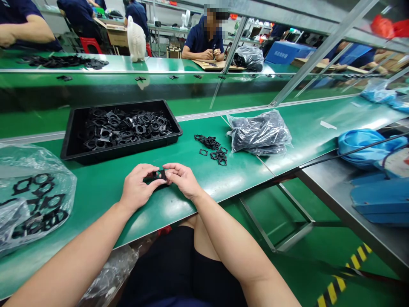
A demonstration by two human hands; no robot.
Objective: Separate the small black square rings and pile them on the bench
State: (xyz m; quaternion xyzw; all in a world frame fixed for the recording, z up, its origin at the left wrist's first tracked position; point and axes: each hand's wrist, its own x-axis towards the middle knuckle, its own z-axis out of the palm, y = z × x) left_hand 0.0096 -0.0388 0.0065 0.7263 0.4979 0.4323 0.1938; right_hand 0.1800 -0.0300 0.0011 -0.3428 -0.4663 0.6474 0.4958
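Note:
Just above the green table, my left hand [138, 187] and my right hand [183, 179] both grip one small black plastic part [159, 174] with a round hole in it. Thumb and fingers of each hand are closed on its two ends. Beyond my hands stands a black tray [123, 150] heaped with similar black bracket-like pieces [128, 125]. To the right of it lies a loose pile of small black rings [219, 155]. An open clear plastic bag [60, 170] at the left holds more flat black parts [35, 204].
A clear bag packed with black parts [258, 130] lies right of the rings. Behind the table runs a green conveyor [105, 89] carrying spaced small black pieces. A metal post [303, 68] slants up at the right. A person [204, 42] sits across the conveyor.

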